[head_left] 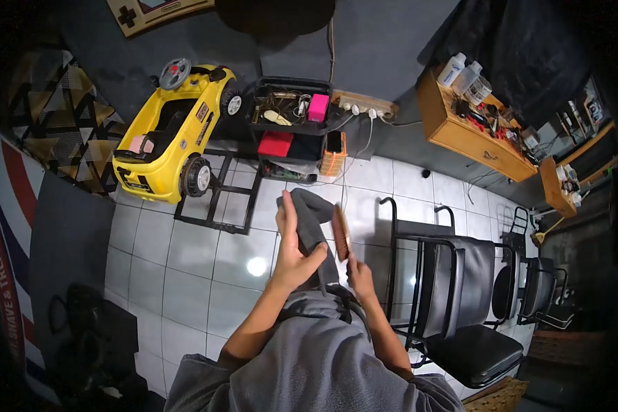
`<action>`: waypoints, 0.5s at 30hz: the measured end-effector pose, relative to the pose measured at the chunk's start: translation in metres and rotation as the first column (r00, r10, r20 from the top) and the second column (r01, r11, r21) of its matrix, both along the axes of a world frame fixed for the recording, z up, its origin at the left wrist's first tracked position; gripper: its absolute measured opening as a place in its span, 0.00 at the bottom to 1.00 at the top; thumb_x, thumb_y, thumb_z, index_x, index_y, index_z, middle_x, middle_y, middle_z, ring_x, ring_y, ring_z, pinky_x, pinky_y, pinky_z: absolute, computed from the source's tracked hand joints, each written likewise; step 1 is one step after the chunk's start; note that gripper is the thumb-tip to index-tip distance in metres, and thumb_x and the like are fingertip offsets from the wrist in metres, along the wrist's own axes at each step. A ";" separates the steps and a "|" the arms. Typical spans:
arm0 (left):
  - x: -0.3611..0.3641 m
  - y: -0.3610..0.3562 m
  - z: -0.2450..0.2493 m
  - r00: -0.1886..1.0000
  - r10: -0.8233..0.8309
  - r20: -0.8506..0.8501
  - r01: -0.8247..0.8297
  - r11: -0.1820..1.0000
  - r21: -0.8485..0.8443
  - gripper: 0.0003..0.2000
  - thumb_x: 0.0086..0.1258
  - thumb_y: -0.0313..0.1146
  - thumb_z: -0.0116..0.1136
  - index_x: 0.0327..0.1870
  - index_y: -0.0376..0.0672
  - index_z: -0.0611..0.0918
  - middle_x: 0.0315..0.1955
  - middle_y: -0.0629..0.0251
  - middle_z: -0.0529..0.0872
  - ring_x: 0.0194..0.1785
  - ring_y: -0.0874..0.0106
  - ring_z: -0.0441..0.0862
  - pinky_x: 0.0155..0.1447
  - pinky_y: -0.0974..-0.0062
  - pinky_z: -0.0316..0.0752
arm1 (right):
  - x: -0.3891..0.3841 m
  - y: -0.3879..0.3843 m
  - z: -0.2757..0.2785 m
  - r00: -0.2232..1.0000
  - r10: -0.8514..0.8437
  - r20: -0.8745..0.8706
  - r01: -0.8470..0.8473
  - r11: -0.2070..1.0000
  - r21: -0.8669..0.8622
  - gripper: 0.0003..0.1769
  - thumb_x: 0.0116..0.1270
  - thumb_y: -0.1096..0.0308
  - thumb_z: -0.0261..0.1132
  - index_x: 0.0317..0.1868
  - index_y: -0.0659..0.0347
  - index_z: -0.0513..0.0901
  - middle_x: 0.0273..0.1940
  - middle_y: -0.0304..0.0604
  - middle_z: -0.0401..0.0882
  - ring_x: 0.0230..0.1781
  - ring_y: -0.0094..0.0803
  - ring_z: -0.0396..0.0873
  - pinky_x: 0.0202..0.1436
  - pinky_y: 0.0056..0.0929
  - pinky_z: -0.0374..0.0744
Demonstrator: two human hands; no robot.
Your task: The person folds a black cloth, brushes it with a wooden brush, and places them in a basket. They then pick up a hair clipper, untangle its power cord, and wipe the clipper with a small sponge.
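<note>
My left hand (295, 261) is closed around a dark grey, soft-looking piece (309, 218), with the thumb on its near face and the fingers along its left side. The piece bends over at its top; its exact kind cannot be made out. In my right hand (360, 278) is a wooden-handled brush (341, 235), gripped near the lower end of its handle. The brush head stands upright just right of the grey piece, bristles turned towards it. Whether the bristles touch it cannot be told.
A yellow toy car (165, 137) rests on a black metal frame (216, 223) at the left. Ahead stands a black shelf cart (292, 86) beside a power strip (367, 104). Black chairs (470, 288) are close on the right. A wooden drawer unit (477, 147) is at upper right.
</note>
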State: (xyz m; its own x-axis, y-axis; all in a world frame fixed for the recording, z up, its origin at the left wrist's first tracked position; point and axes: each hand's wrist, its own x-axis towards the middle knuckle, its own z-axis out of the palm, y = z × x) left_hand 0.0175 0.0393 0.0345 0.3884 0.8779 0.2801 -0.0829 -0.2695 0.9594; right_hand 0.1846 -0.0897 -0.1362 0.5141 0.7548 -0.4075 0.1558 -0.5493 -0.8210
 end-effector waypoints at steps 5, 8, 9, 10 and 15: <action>0.004 -0.002 0.003 0.996 0.020 -0.085 -0.016 0.999 0.043 0.52 0.50 0.19 0.54 0.78 0.39 0.39 0.65 0.48 0.56 0.68 0.58 0.57 0.73 0.69 0.51 | -0.012 0.008 0.111 0.794 0.074 -0.604 0.063 0.977 0.203 0.27 0.79 0.45 0.45 0.33 0.58 0.73 0.19 0.27 0.61 0.18 0.17 0.61 0.21 0.20 0.60; 0.011 0.000 0.012 0.999 -0.027 -0.034 0.030 0.997 0.071 0.50 0.48 0.20 0.51 0.78 0.37 0.42 0.66 0.46 0.58 0.70 0.55 0.56 0.76 0.68 0.43 | -0.030 0.016 0.100 0.934 0.208 -0.290 -0.117 0.947 0.300 0.30 0.78 0.45 0.48 0.29 0.63 0.75 0.19 0.30 0.65 0.19 0.20 0.62 0.23 0.24 0.64; 0.010 0.003 0.013 0.999 -0.050 0.004 0.049 0.998 0.049 0.50 0.48 0.20 0.50 0.78 0.36 0.42 0.66 0.47 0.58 0.70 0.55 0.56 0.76 0.68 0.43 | -0.023 0.015 0.063 0.955 0.216 -0.203 -0.181 0.967 0.176 0.33 0.77 0.43 0.50 0.27 0.67 0.77 0.18 0.38 0.70 0.20 0.27 0.65 0.26 0.31 0.69; 0.009 0.005 0.014 0.997 -0.071 0.042 0.069 0.997 0.029 0.50 0.48 0.20 0.49 0.78 0.36 0.43 0.66 0.48 0.59 0.71 0.55 0.56 0.76 0.68 0.43 | -0.018 0.015 0.033 0.958 0.254 -0.134 -0.238 0.964 0.119 0.34 0.76 0.43 0.50 0.28 0.69 0.78 0.19 0.42 0.73 0.21 0.32 0.69 0.28 0.35 0.70; 0.003 0.007 0.023 0.998 -0.041 0.044 0.037 0.997 0.074 0.48 0.48 0.18 0.47 0.78 0.35 0.45 0.69 0.51 0.59 0.74 0.60 0.54 0.75 0.73 0.44 | -0.013 -0.016 -0.016 0.803 0.486 0.345 -0.414 0.871 -0.264 0.38 0.73 0.38 0.49 0.35 0.71 0.84 0.34 0.66 0.82 0.39 0.60 0.82 0.43 0.49 0.76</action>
